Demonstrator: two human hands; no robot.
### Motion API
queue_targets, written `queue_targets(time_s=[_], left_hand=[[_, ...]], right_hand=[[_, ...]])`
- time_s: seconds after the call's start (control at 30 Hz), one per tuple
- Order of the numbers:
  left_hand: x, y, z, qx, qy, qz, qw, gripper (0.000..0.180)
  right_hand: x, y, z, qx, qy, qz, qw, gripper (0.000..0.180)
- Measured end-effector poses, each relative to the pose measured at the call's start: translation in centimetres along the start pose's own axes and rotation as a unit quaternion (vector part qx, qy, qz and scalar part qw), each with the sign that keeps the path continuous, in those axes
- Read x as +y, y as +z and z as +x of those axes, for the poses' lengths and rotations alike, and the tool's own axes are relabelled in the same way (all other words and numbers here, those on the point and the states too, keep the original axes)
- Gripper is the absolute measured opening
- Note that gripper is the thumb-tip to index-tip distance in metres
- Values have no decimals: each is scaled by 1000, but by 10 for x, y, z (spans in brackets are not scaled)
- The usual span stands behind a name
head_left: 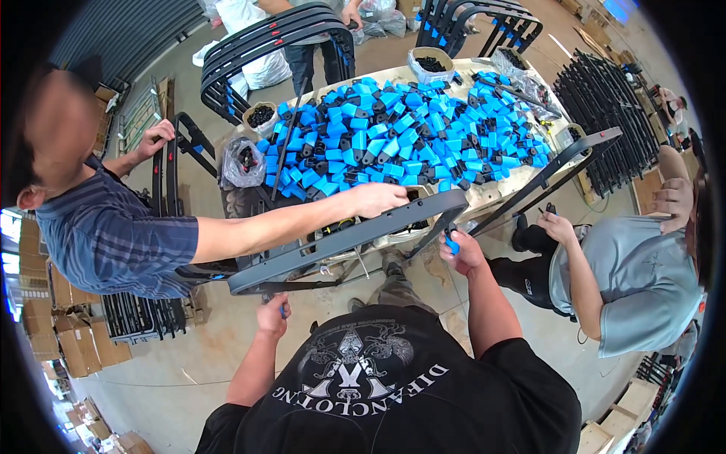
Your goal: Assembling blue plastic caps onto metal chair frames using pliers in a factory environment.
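A dark grey metal frame (355,240) with rounded corners is held tilted before me, at the near edge of the table. My left hand (272,316) is closed below its left corner, with a bit of blue plastic showing between the fingers. In my right hand (464,256) is a blue plastic piece (452,242), gripped close under the frame's right corner. Many blue-and-black plastic pieces (370,136) lie heaped across the table. From the left, a co-worker's hand (378,199) reaches over the frame's top edge.
Co-workers stand at my left, at my right and across the worktable (484,198). Another dark frame (560,163) slants up at the right. Boxes of small black parts (431,63) stand along the table edge. Stacked frames (276,38) are behind it, with more piled at right (605,113).
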State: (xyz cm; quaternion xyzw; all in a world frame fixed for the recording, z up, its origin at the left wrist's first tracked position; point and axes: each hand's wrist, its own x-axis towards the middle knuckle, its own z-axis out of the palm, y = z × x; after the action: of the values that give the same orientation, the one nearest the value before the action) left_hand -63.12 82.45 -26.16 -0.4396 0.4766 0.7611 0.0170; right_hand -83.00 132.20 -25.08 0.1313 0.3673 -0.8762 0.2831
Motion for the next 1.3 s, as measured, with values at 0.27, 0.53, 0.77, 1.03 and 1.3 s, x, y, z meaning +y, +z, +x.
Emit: queue_targets(time_s=[0.27, 0.53, 0.77, 1.03, 1.3], left_hand=[[44, -8, -21, 3, -258, 64, 964, 25], [97, -9, -47, -85, -319, 70, 941, 32], [6, 4, -38, 185, 107, 408, 888, 44], [-48, 1, 17, 191, 264, 253, 911, 61], [-22, -26, 30, -28, 339, 352, 872, 57]], right_hand=[[-45, 79, -28, 226, 160, -202, 939, 41], [-55, 90, -23, 249, 197, -272, 908, 45], [-41, 85, -21, 286, 158, -293, 899, 38], [-39, 80, -15, 246, 156, -434, 853, 34], [-42, 83, -10, 271, 217, -502, 792, 28]])
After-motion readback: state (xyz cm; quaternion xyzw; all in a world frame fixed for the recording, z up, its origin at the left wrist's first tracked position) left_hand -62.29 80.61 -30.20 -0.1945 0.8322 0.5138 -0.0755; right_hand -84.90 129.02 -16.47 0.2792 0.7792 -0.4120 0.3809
